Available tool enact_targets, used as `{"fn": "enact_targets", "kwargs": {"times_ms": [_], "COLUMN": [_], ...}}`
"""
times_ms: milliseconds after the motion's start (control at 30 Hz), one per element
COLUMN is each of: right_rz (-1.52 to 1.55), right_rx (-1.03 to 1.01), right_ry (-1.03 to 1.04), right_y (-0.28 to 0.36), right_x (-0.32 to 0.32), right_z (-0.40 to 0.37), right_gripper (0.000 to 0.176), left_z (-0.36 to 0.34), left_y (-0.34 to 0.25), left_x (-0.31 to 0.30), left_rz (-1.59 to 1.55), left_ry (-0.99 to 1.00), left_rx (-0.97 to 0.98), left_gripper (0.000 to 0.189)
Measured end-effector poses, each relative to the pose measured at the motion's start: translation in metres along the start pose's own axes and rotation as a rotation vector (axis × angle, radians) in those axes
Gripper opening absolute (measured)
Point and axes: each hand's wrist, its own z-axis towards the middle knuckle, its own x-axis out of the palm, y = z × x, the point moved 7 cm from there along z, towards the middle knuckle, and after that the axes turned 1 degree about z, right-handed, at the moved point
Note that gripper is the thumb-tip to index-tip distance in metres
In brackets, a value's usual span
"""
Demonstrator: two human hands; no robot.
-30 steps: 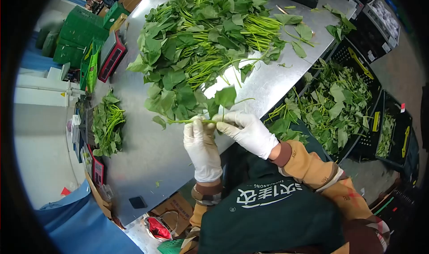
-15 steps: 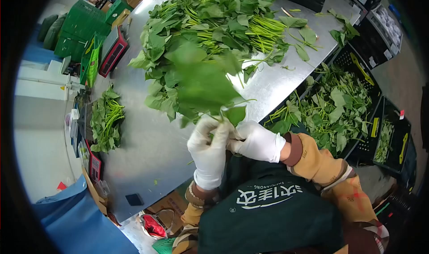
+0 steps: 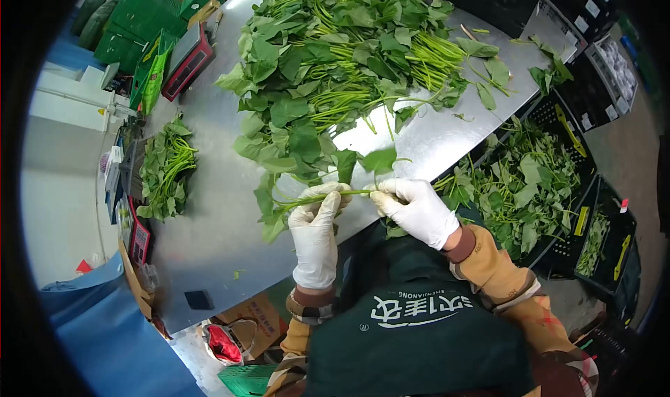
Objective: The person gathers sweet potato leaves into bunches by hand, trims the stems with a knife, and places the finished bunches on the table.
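Note:
Both my hands wear white gloves. Pinched in my left hand (image 3: 315,235) are a few leafy green stems (image 3: 354,192), their leaves spreading out to its left and above it. My right hand (image 3: 417,211) grips the other end of those stems between thumb and fingers, a short gap from the left. Beyond my hands a big heap of leafy greens (image 3: 342,62) with light green stalks covers much of the metal table (image 3: 216,187). A smaller bunch of greens (image 3: 167,166) lies at the table's left side.
Black crates (image 3: 523,180) of loose greens stand on the right, below the table edge. A red scale (image 3: 188,62) sits at the upper left, and another red device (image 3: 139,236) lower down. A dark phone-like slab (image 3: 199,300) rests near the table's front corner.
My hands have drawn apart, the right one moving to the right, so the stems now stretch between them. The leaves that were blurred in motion now hang still. The view has shifted slightly.

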Motion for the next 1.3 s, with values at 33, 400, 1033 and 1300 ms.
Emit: {"fn": "enact_targets", "kwargs": {"times_ms": [33,400,1033,1300], "right_rz": [-0.087,-0.155,-0.034,0.386], "right_rx": [-0.036,-0.026,-0.305,0.102], "right_ry": [0.015,-0.011,0.012,0.241], "right_y": [0.008,0.024,0.063,0.011], "right_x": [-0.001,-0.012,-0.038,-0.072], "right_z": [-0.001,-0.010,-0.059,-0.049], "right_gripper": [0.014,0.016,0.006,0.022], "left_z": [0.000,-0.014,-0.042,-0.027], "left_y": [0.000,-0.003,-0.063,-0.053], "left_x": [-0.001,0.022,0.091,0.103], "left_rz": [0.022,-0.050,0.060,-0.014], "left_ry": [0.002,0.115,0.401,0.315], "left_rx": [0.018,0.004,0.341,0.354], "left_gripper": [0.015,0.012,0.021,0.006]}}
